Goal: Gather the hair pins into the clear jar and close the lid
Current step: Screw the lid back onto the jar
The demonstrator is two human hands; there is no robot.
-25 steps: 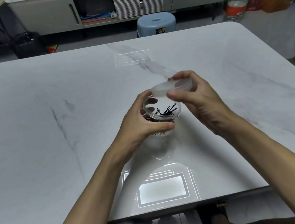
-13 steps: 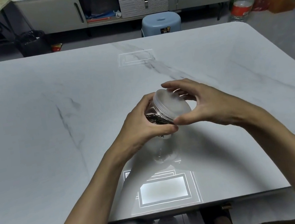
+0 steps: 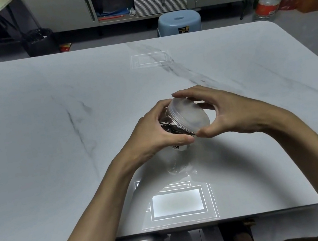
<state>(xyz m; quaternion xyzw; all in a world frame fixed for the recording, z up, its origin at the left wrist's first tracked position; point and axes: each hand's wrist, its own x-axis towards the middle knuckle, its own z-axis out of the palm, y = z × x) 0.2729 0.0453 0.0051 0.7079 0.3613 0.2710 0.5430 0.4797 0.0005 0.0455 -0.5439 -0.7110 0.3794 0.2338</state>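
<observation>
Much of the clear jar (image 3: 168, 122) is hidden under my left hand (image 3: 155, 130), which wraps around its body from the left with the thumb pressed along its near underside. Only a narrow band of the wall shows between my fingers and the lid, and through it I see a dark tangle of hair pins (image 3: 171, 128); I cannot count them or make out single ones. A white label with a dark mark peeks out under my left thumb, too cut off to read. I cannot tell whether the lid (image 3: 190, 114) is fully screwed down.

The jar is tilted, its top turned toward me and to the right, and it is held above the surface (image 3: 47, 118), over the near middle; I cannot see its base. The lid is frosted and round, with a ribbed rim, and sits over the jar's mouth. My right hand (image 3: 229, 112) is curled around the lid, fingertips on the far edge and thumb on the near edge, so it grips the rim from both sides.

Below the jar lies a faint glassy reflection, and nearer me a bright rectangular patch of light on the surface. My forearms run off the bottom edge.
</observation>
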